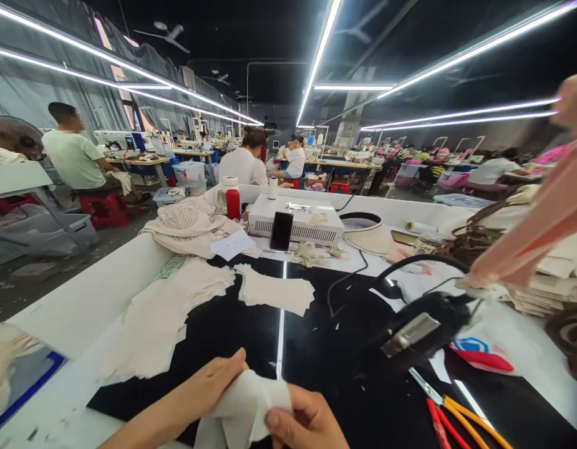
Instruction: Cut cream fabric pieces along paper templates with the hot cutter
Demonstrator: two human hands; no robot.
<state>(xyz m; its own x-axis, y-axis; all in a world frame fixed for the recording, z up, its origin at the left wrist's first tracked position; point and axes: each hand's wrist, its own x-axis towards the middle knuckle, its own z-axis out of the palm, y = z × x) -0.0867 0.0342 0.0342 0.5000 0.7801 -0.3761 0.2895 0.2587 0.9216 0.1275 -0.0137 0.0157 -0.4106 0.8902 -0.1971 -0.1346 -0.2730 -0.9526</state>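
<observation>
At the bottom middle of the head view, a cream fabric piece (255, 402) is bunched between my two hands, above the black work surface (335, 386). My right hand (311, 421) is closed on its right side, with the thumb pressed on the cloth. On the other side my left hand (218, 377) grips the same piece; its fingertips are partly hidden by the cloth. Beyond them lies a small stack of cut cream fabric pieces (276, 288). A longer fanned stack of cream pieces (152, 324) spreads to the left.
On the right are red-handled and orange-handled tools (445, 402) and a dark device (423, 330) with a metal plate. Pink cloth (526, 218) hangs above. A phone (281, 231) leans against a white box (297, 215) at the back. People sit at sewing tables beyond.
</observation>
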